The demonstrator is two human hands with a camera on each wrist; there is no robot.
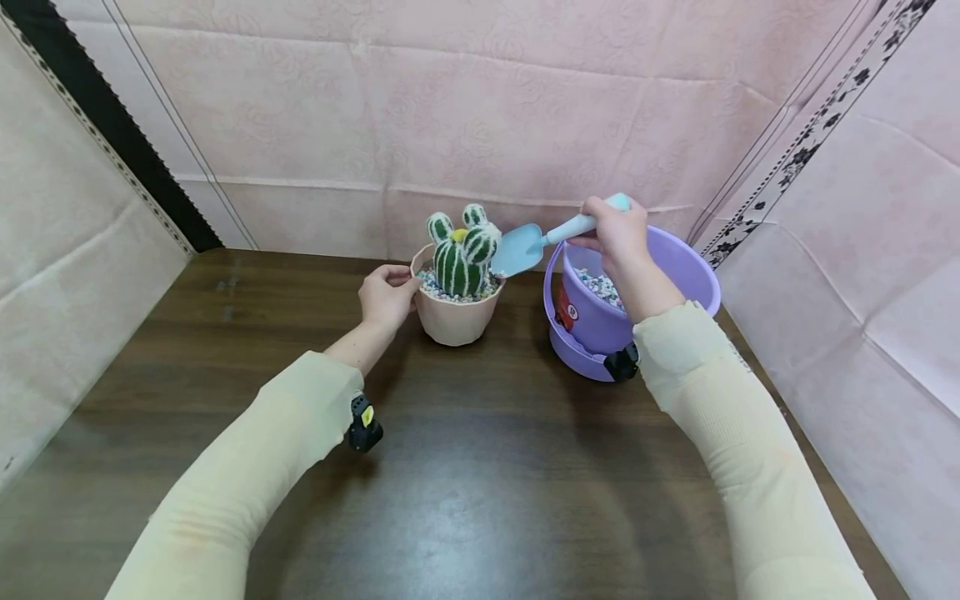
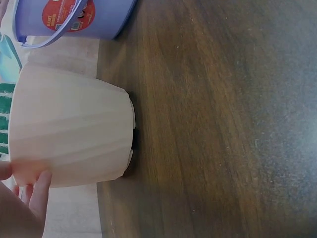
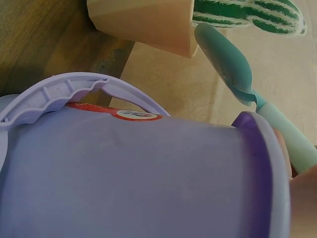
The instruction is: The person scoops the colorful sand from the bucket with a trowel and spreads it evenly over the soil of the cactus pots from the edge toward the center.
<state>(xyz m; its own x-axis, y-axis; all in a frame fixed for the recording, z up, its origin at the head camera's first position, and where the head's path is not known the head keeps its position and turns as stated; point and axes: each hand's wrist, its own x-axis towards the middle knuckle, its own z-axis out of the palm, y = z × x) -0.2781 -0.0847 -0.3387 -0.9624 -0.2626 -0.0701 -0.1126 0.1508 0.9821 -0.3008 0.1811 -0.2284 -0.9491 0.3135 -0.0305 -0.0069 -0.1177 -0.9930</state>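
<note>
A green, white-striped cactus (image 1: 459, 265) stands in a beige flowerpot (image 1: 456, 321), with small coloured pebbles (image 1: 480, 292) around its base. My left hand (image 1: 387, 297) pinches the pot's left rim between thumb and fingers; the left wrist view shows the fingertips on the pot wall (image 2: 74, 124). In my right hand (image 1: 618, 233) is a light blue toy shovel (image 1: 519, 250), gripped by its handle. The shovel's blade (image 3: 225, 59) is tilted down at the pot's right rim, beside the cactus. Whether pebbles lie on the blade I cannot tell.
Right of the pot stands a purple bucket (image 1: 592, 312) with a red label, its handle lowered, holding similar pebbles (image 1: 600, 287). My right forearm passes over it. Pale patterned cloth (image 1: 465, 125) hangs behind and at both sides of the brown wooden tabletop (image 1: 450, 467).
</note>
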